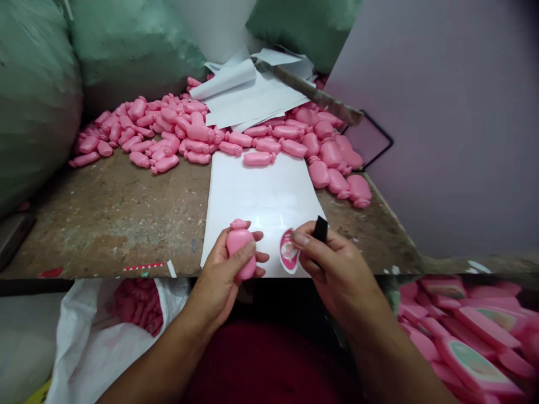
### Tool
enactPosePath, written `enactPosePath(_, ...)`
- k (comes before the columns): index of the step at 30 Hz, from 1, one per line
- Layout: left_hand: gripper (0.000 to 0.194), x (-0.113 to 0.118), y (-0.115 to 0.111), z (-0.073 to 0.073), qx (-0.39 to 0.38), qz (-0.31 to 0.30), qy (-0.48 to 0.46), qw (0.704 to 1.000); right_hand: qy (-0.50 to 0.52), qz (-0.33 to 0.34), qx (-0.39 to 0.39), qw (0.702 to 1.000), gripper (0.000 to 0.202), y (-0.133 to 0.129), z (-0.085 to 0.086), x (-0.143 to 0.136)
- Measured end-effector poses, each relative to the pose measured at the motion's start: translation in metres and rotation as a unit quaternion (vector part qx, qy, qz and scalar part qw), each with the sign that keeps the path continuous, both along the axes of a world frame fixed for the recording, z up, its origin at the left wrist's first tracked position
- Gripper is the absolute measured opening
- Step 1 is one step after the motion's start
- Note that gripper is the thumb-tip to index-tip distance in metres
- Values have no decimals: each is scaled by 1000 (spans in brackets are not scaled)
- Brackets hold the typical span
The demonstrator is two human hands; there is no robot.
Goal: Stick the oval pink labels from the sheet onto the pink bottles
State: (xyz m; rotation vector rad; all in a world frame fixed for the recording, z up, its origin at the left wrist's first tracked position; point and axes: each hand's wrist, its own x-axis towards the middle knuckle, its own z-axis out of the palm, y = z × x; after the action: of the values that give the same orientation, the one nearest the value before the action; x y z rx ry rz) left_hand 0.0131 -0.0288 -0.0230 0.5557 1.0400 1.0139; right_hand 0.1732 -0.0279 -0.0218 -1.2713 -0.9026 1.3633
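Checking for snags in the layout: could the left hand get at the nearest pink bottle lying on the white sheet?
Probably yes: bare white sheet lies between the left hand and that bottle, but the hand holds another pink bottle.

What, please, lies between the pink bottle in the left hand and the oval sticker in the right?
In the head view, the left fingertips and a bare strip of white sheet lie there.

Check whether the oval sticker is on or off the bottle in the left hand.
Off. The right hand holds the oval sticker by its edge, with a gap between it and the pink bottle in the left hand.
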Motion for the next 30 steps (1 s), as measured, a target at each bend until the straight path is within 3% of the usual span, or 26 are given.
enactPosePath(5, 33, 7, -4, -3, -11, 46, -113, 992, 2, 55, -8, 998, 33, -2, -3, -17)
enactPosePath(10, 32, 14, -6, -4, -16, 78, -153, 985, 7, 68, -25, 997, 31, -3, 0, -26)
enactPosePath(30, 36, 16, -5, -1, -16, 81, -147, 986, 27, 75, -34, 996, 31, -1, 0, -27)
